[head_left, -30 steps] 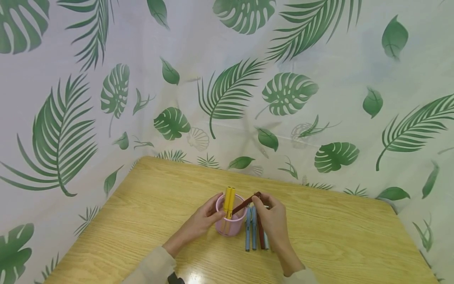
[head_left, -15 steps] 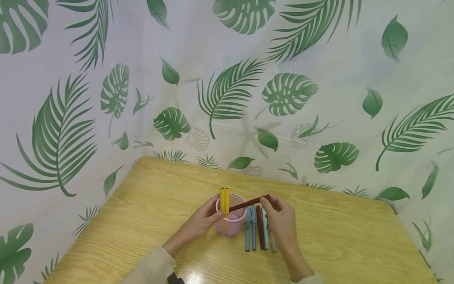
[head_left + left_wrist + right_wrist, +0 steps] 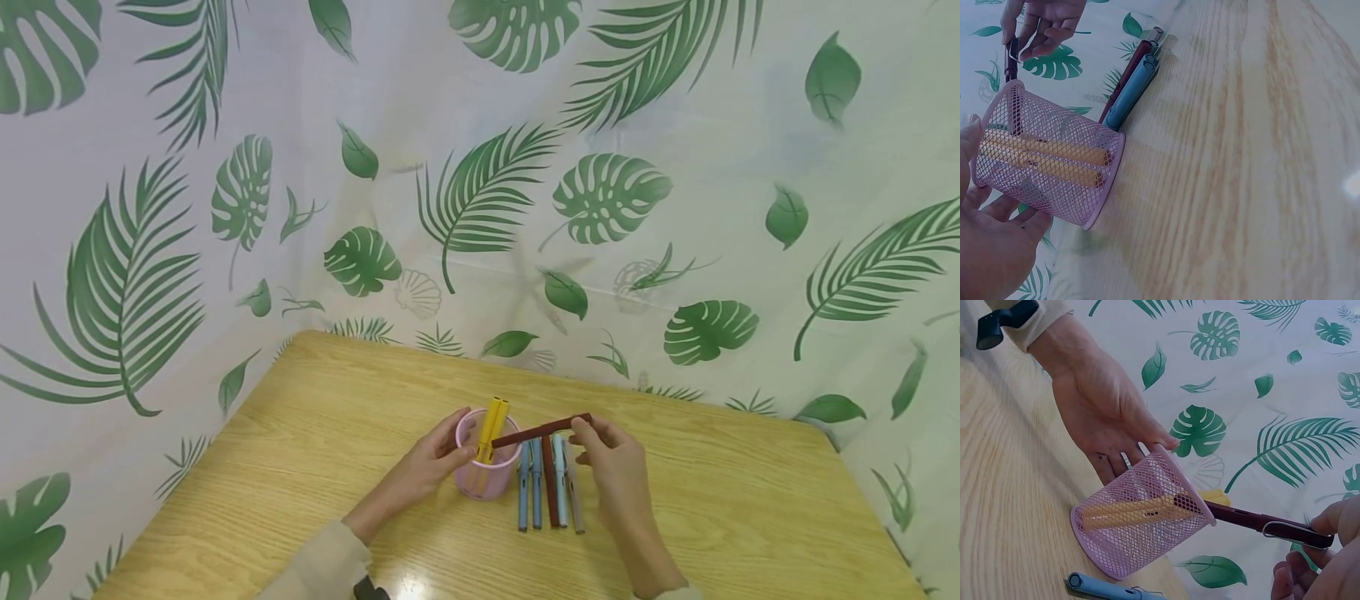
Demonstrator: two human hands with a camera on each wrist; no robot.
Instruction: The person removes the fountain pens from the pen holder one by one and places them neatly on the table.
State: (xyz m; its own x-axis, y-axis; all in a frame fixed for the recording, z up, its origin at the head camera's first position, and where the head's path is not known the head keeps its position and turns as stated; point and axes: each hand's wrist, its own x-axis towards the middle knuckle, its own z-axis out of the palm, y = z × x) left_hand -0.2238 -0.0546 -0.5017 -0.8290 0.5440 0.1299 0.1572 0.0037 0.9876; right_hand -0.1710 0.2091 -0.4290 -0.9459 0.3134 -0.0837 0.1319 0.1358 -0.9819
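A pink mesh pen cup [image 3: 484,482] stands on the wooden table, and my left hand [image 3: 435,458] holds it round its left side. Two yellow pens [image 3: 492,429] lean inside it, seen through the mesh in both wrist views. My right hand [image 3: 617,467] pinches a dark red pen [image 3: 1241,517] by its clip end, between thumb and fingers. That pen slants nearly flat across the cup's rim, its other end inside the mouth. Right of the cup lie two blue pens [image 3: 529,485], another dark red pen [image 3: 551,483], a light blue pen [image 3: 560,483] and a grey pen [image 3: 575,496], side by side.
The wooden table [image 3: 720,500] reaches back to a white cloth [image 3: 480,333] printed with green leaves, which hangs behind and at the left. A black band [image 3: 1007,322] sits at the left sleeve's cuff.
My right hand has moved right, drawing the dark red pen outward and flatter over the rim. The yellow pens tipped left, then right. The left hand stays on the cup.
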